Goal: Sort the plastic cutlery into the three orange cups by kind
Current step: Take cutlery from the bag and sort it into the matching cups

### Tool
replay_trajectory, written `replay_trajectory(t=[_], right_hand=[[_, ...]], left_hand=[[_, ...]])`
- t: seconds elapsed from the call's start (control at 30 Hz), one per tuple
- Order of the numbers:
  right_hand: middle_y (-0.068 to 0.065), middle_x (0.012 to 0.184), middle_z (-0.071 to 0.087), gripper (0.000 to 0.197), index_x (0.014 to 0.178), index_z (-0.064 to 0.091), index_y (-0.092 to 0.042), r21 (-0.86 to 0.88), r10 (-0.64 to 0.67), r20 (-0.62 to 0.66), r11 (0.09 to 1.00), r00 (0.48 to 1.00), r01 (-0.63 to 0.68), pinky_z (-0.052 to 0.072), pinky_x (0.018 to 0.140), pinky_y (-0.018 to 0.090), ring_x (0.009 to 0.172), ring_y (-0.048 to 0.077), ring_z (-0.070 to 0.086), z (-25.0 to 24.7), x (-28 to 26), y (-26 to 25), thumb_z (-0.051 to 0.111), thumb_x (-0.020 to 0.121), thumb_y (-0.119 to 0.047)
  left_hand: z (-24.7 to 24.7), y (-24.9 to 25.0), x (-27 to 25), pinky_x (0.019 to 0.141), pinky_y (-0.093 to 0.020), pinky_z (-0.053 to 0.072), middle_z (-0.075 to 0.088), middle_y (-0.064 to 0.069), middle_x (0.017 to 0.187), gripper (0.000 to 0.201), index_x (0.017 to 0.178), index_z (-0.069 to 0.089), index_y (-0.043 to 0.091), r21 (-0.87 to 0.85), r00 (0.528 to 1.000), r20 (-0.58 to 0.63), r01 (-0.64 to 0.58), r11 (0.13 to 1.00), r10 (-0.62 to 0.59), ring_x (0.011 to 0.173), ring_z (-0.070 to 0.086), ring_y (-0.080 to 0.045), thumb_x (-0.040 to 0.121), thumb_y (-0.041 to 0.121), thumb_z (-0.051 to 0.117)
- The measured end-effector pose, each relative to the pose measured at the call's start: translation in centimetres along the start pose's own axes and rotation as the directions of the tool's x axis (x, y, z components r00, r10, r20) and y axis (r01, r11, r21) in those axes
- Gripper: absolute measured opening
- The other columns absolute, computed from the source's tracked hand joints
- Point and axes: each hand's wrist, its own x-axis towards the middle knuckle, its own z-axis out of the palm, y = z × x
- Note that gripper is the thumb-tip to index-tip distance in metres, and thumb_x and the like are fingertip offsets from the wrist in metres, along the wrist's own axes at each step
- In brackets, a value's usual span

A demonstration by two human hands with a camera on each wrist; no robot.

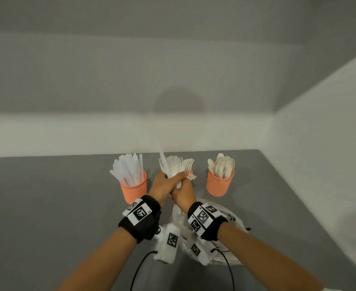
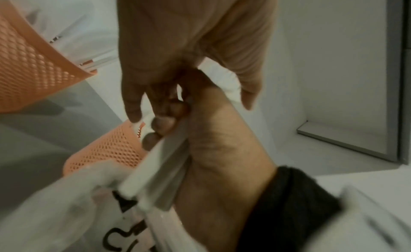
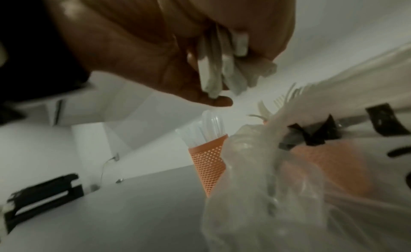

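Three orange mesh cups stand in a row at the back of the grey table. The left cup holds knives, the right cup holds spoons. The middle cup, with forks in it, is mostly hidden behind my hands. Both hands meet in front of it round one bundle of white cutlery. My left hand wraps the bundle's upper part, thumb across it. My right hand grips the handles below. I cannot tell which kinds are in the bundle.
A crumpled clear plastic bag with black print lies right below my hands, in front of the middle cup. White walls close the table at the back and right. A black object lies on the table to the left.
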Motion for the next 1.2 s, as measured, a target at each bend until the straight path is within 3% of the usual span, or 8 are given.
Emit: replay_trajectory(t=[0.1,0.27,0.47,0.63,0.8,0.93,1.07,1.2], right_hand=[[0.011,0.114,0.064,0.038,0.123,0.056,-0.003,-0.091,-0.012,0.032,0.996,0.999,0.015,0.049,0.096,0.032,0.108,0.019,0.059,-0.1,-0.1,-0.2,0.054,0.085,0.002],[0.007,0.062,0.057,0.015,0.099,0.059,-0.004,-0.067,0.101,0.175,0.994,0.979,-0.090,0.040,0.038,0.016,0.037,0.003,0.051,-2.1,0.0,-0.9,0.053,0.086,0.001],[0.006,0.056,0.063,0.013,0.084,0.058,0.002,-0.019,0.278,0.482,0.951,0.831,-0.307,0.050,0.043,0.021,0.043,0.011,0.060,-3.7,-0.3,-1.4,0.054,0.085,-0.011],[-0.003,0.036,0.044,0.023,0.072,0.050,-0.009,0.164,0.287,0.381,0.915,0.879,-0.369,0.045,0.040,0.020,0.031,0.008,0.046,-3.2,-0.4,-0.7,0.047,0.094,-0.014],[-0.006,0.038,0.041,0.010,0.090,0.051,-0.013,0.256,0.247,0.331,0.905,0.911,-0.339,0.029,0.033,0.013,0.027,0.005,0.031,-3.9,0.2,-0.2,0.055,0.093,-0.022],[-0.003,0.044,0.051,0.031,0.116,0.052,-0.007,0.203,0.256,0.343,0.919,0.904,-0.337,0.030,0.033,0.013,0.029,0.006,0.036,-3.8,0.5,0.3,0.058,0.091,-0.024],[0.001,0.056,0.063,0.022,0.108,0.056,-0.014,0.215,0.255,0.394,0.909,0.883,-0.358,0.035,0.034,0.015,0.034,0.007,0.046,-3.9,0.7,0.4,0.057,0.092,-0.028],[0.001,0.061,0.068,0.013,0.098,0.056,-0.018,0.250,0.276,0.442,0.876,0.853,-0.413,0.034,0.035,0.015,0.037,0.007,0.047,-4.1,0.8,0.2,0.053,0.093,-0.030]], left_hand=[[0.3,0.2,0.5,0.071,-0.020,0.053,0.068,-0.013,0.105,0.034,0.112,0.062,0.003,-0.040,0.996,-0.076,-0.046,0.998,0.043,0.091,0.065,-0.020,0.080,0.011,0.069],[0.2,0.1,0.8,0.042,-0.021,0.046,0.068,-0.013,0.075,0.027,0.099,0.063,-0.002,-0.028,0.998,0.036,-0.044,0.999,0.045,0.051,0.063,-0.018,0.084,0.020,0.065],[-0.1,0.0,1.0,0.077,-0.029,0.055,0.071,-0.005,0.083,0.023,0.093,0.065,0.010,-0.014,0.966,0.258,-0.015,1.000,0.018,0.079,0.067,-0.018,0.090,0.030,0.054],[0.1,0.5,0.8,0.047,-0.022,0.050,0.067,0.000,0.060,0.037,0.089,0.060,0.006,0.100,0.978,0.206,-0.016,0.995,-0.005,0.046,0.060,-0.013,0.090,0.042,0.051],[-0.4,0.2,2.2,0.062,-0.026,0.049,0.064,-0.008,0.081,0.021,0.096,0.062,0.005,0.040,0.981,-0.151,-0.115,0.993,0.120,0.069,0.059,-0.019,0.089,0.024,0.060],[-0.9,0.2,2.3,0.053,-0.022,0.052,0.060,-0.005,0.070,0.009,0.082,0.059,0.009,0.100,0.974,-0.162,-0.145,0.984,0.160,0.055,0.057,-0.011,0.089,0.014,0.058],[-2.0,0.2,2.8,0.071,-0.042,0.054,0.058,-0.007,0.065,0.023,0.067,0.054,0.014,0.214,0.955,-0.191,-0.184,0.959,0.226,0.062,0.058,-0.024,0.089,0.007,0.052],[-3.6,1.6,3.1,0.055,-0.026,0.054,0.057,-0.007,0.067,0.013,0.079,0.052,0.006,0.277,0.934,-0.209,-0.228,0.933,0.290,0.053,0.059,-0.014,0.090,0.001,0.049]])
